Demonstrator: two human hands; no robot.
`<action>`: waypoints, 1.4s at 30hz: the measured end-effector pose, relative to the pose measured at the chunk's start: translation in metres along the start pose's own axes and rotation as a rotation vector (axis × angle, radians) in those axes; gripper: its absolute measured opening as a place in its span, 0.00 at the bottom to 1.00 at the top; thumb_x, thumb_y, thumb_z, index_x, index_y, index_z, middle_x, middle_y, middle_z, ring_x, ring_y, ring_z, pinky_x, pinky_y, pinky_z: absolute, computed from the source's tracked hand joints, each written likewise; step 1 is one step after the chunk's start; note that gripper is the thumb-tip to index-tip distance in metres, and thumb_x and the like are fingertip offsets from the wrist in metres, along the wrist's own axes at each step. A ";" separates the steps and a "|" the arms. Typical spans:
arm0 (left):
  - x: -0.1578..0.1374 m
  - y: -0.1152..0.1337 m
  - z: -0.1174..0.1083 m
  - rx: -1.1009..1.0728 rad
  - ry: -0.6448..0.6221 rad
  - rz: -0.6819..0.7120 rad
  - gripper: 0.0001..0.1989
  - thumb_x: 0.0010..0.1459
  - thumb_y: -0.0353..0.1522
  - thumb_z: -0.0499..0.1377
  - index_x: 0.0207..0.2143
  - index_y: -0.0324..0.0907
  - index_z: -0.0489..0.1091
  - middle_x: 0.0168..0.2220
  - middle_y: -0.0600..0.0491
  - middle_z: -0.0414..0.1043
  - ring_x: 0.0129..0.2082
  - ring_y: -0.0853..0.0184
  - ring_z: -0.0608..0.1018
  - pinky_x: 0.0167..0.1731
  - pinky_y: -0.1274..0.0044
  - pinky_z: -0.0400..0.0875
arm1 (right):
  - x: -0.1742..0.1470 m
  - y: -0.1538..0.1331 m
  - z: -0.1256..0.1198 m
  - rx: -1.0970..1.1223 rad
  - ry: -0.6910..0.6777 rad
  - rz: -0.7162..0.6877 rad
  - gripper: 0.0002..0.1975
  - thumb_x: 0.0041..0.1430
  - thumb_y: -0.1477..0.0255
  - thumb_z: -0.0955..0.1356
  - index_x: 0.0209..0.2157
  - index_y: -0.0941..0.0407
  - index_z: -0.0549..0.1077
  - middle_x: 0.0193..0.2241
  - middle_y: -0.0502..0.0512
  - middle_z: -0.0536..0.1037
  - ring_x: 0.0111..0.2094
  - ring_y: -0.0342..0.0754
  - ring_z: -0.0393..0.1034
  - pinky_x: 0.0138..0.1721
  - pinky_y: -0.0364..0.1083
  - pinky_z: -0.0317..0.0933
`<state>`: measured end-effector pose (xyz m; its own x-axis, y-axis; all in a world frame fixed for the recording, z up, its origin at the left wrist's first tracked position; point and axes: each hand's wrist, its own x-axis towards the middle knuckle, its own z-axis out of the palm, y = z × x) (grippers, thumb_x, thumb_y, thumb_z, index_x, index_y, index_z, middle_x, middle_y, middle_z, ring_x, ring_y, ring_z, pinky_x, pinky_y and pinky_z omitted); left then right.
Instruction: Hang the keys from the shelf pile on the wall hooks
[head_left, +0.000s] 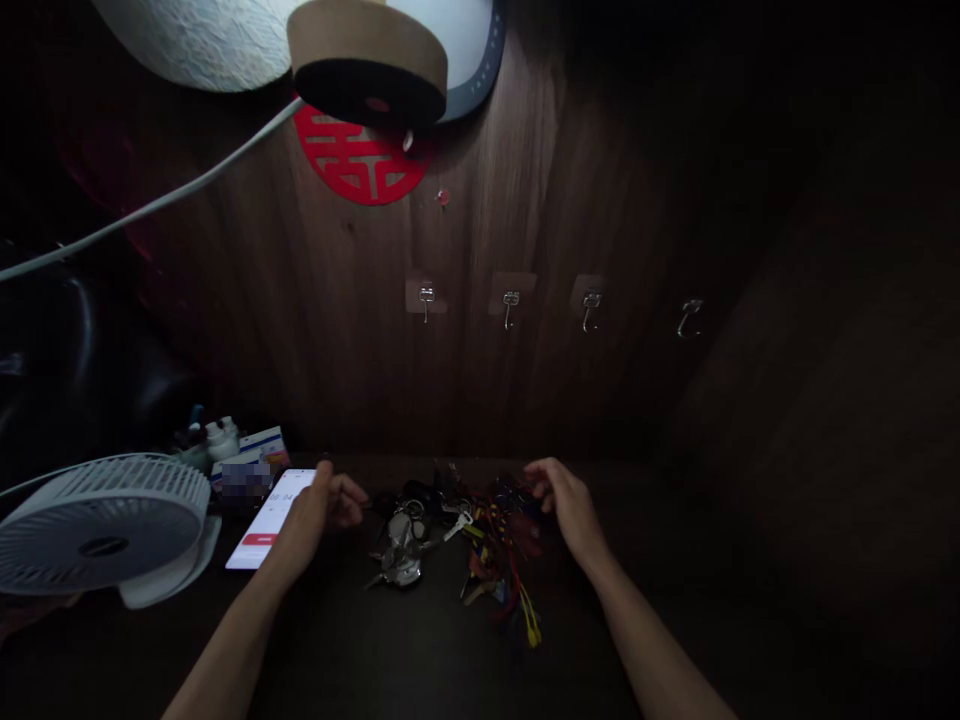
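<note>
On the dark tabletop lies a heap of keys in two bunches. The left bunch of silver keys [403, 550] is on metal rings. To its right, another bunch has red and yellow cords [504, 560], with a loose-looking silver key [459, 524] between the two. My left hand [319, 510] hovers left of the heap, partly over a lit phone [262, 530], its fingers loosely bent and nothing visible in them. At the heap's right edge is my right hand [561, 500], fingers slightly curled and apart, holding nothing that I can see.
A white fan [105, 530] stands at the left, with small white bottles [222, 438] behind it. Several metal hooks [511, 300] are stuck on the wooden wall [480, 390]. Higher up hang a round lamp-like object [367, 50], a white cable [172, 195] and a red paper cutout [367, 170].
</note>
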<state>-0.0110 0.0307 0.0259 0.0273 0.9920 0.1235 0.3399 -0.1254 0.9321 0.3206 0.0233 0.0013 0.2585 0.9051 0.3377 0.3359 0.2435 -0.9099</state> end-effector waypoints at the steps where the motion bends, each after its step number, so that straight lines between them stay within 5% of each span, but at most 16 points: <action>1: 0.001 0.000 0.005 0.025 -0.016 -0.002 0.31 0.56 0.53 0.41 0.27 0.42 0.74 0.22 0.51 0.77 0.24 0.63 0.78 0.25 0.74 0.71 | 0.000 0.007 0.002 -0.071 0.049 -0.069 0.21 0.57 0.53 0.60 0.31 0.55 0.73 0.28 0.55 0.74 0.28 0.47 0.68 0.27 0.43 0.61; 6: 0.010 -0.001 0.024 0.223 -0.097 0.111 0.15 0.54 0.41 0.54 0.38 0.46 0.74 0.38 0.54 0.80 0.38 0.60 0.79 0.38 0.72 0.72 | 0.001 0.033 0.005 -0.276 0.024 -0.242 0.11 0.58 0.67 0.61 0.35 0.54 0.73 0.34 0.56 0.75 0.38 0.51 0.70 0.38 0.48 0.64; 13: 0.022 -0.016 0.053 0.293 -0.166 0.266 0.14 0.57 0.38 0.52 0.42 0.47 0.73 0.43 0.52 0.78 0.44 0.61 0.77 0.45 0.69 0.70 | 0.003 0.040 0.004 -0.362 0.008 -0.284 0.11 0.58 0.73 0.60 0.37 0.54 0.73 0.36 0.55 0.75 0.40 0.50 0.69 0.43 0.49 0.63; 19: 0.022 -0.041 0.073 0.370 -0.109 0.428 0.14 0.59 0.37 0.52 0.45 0.48 0.71 0.48 0.49 0.74 0.50 0.60 0.73 0.50 0.64 0.67 | -0.001 0.036 0.010 -0.390 -0.090 -0.337 0.13 0.58 0.76 0.60 0.40 0.53 0.72 0.37 0.54 0.75 0.42 0.49 0.68 0.45 0.48 0.62; 24: 0.020 -0.038 0.074 0.400 -0.054 0.518 0.15 0.60 0.35 0.51 0.48 0.47 0.69 0.48 0.49 0.74 0.51 0.59 0.72 0.52 0.61 0.65 | 0.001 0.034 0.010 -0.379 -0.143 -0.352 0.16 0.57 0.80 0.58 0.39 0.53 0.73 0.37 0.54 0.74 0.42 0.49 0.67 0.45 0.48 0.62; 32: 0.001 -0.006 0.094 0.627 -0.431 0.725 0.22 0.59 0.40 0.54 0.57 0.54 0.61 0.57 0.53 0.66 0.58 0.57 0.66 0.58 0.56 0.54 | -0.001 0.029 0.004 -0.391 -0.296 -0.367 0.21 0.54 0.85 0.57 0.37 0.52 0.75 0.37 0.52 0.76 0.43 0.47 0.67 0.46 0.49 0.60; 37: 0.002 -0.004 0.090 0.642 -0.410 0.650 0.12 0.60 0.39 0.52 0.42 0.51 0.73 0.48 0.52 0.75 0.49 0.60 0.74 0.57 0.57 0.56 | -0.009 0.020 0.013 -0.516 -0.448 -0.408 0.17 0.57 0.81 0.61 0.40 0.49 0.75 0.44 0.50 0.75 0.47 0.48 0.65 0.50 0.52 0.55; 42: 0.006 -0.008 0.077 0.653 -0.345 0.582 0.11 0.59 0.39 0.53 0.31 0.48 0.74 0.35 0.54 0.79 0.41 0.61 0.78 0.55 0.58 0.60 | -0.005 0.025 0.010 -0.598 -0.380 -0.321 0.10 0.59 0.76 0.63 0.37 0.51 0.75 0.42 0.52 0.76 0.47 0.50 0.65 0.46 0.52 0.57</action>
<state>0.0590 0.0392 -0.0072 0.6004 0.7394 0.3047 0.6422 -0.6728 0.3673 0.3189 0.0281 -0.0257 -0.2260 0.9055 0.3590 0.8010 0.3825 -0.4605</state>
